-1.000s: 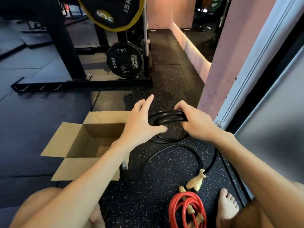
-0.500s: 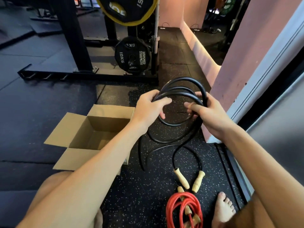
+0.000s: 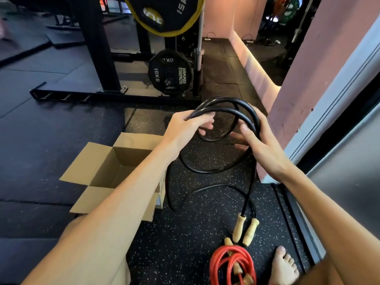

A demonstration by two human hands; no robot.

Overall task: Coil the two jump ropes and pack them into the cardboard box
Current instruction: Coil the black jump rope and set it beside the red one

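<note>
Both hands hold up a black jump rope [image 3: 227, 105], partly wound into loops. My left hand [image 3: 192, 125] grips the left side of the loops and my right hand [image 3: 257, 140] grips the right side. The rope's loose end trails down to the floor, where its two wooden handles [image 3: 245, 230] lie together. A red jump rope [image 3: 230, 264] lies coiled on the floor at the bottom, its wooden handles inside the coil. The open cardboard box [image 3: 98, 171] stands on the floor to the left, under my left forearm, with nothing visible inside.
A black weight rack with a 10 kg plate [image 3: 169, 74] and a yellow-rimmed plate [image 3: 164, 15] stands behind. A pink wall [image 3: 308, 68] and a metal door frame run along the right. My bare foot [image 3: 284, 266] rests beside the red rope.
Both hands lifted the black coil off the floor and hold it upright. The two wooden handles slid together on the floor near the red rope.
</note>
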